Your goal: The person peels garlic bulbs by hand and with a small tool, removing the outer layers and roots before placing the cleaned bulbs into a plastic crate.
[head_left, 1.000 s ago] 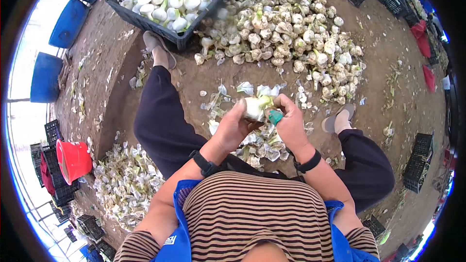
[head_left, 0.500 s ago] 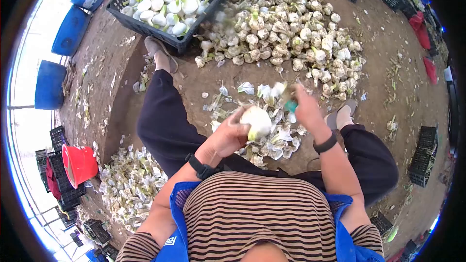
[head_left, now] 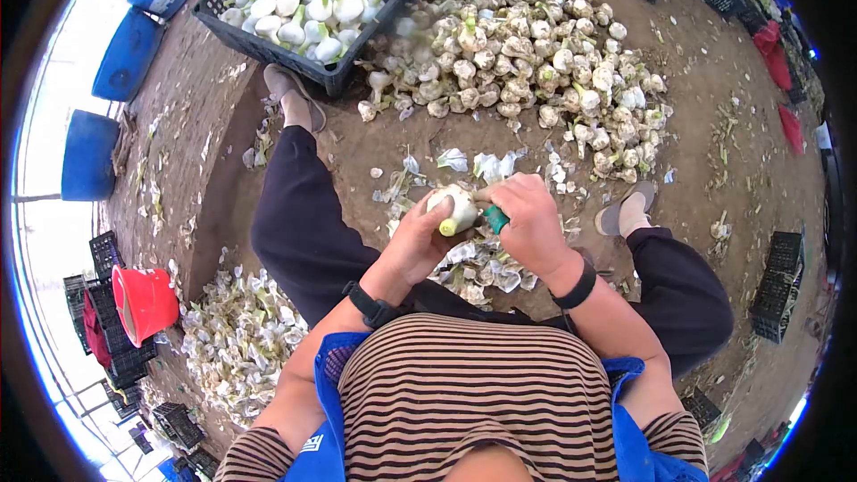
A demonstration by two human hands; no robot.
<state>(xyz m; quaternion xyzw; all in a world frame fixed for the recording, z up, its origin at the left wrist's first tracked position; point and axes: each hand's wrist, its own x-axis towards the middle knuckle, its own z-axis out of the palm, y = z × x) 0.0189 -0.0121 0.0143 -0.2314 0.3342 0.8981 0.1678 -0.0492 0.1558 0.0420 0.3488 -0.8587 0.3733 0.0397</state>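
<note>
My left hand (head_left: 420, 236) is closed around a garlic bulb (head_left: 457, 205), whose pale cut stem end points down toward me. Close against the bulb's right side is my right hand (head_left: 528, 219), with fingers wrapped round a small knife with a green handle (head_left: 496, 219). Its blade is mostly hidden by the fingers and the bulb. Below both hands, peeled garlic skins (head_left: 491, 270) lie scattered on the dirt floor.
A black crate (head_left: 335, 80) of cleaned white garlic (head_left: 308, 4) stands ahead on the left. Beside it spreads a heap of unpeeled garlic (head_left: 527, 54). To my left are a skin pile (head_left: 237, 339), a red bucket (head_left: 147, 303) and blue barrels (head_left: 89, 156).
My right hand has moved left and slightly down, bringing the knife to the bulb. In my left hand the bulb has turned, so its stem end now shows.
</note>
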